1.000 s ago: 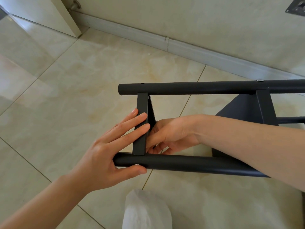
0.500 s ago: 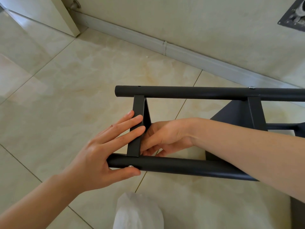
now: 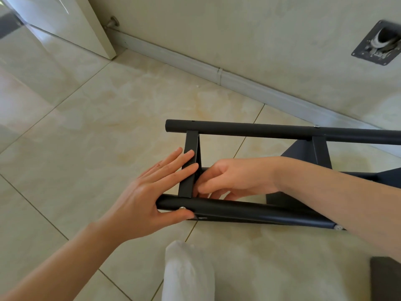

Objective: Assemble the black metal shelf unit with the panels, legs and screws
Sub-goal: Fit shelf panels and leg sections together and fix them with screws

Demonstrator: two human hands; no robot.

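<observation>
The left hand [image 3: 149,192] lies flat, fingers straight on the panel [image 3: 189,165] and thumb beneath the near leg [image 3: 243,210], apparently to steady the joint, while the right hand [image 3: 234,180], just beyond, curls behind it, its hold hidden.

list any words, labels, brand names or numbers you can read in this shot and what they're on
None: no readable text shows anywhere.
The black shelf frame carries no label or brand.
The left hand and right hand cover part of the panel edge, so marks there cannot be ruled out.
The metal wall plate is blurred and shows no lettering.
</observation>
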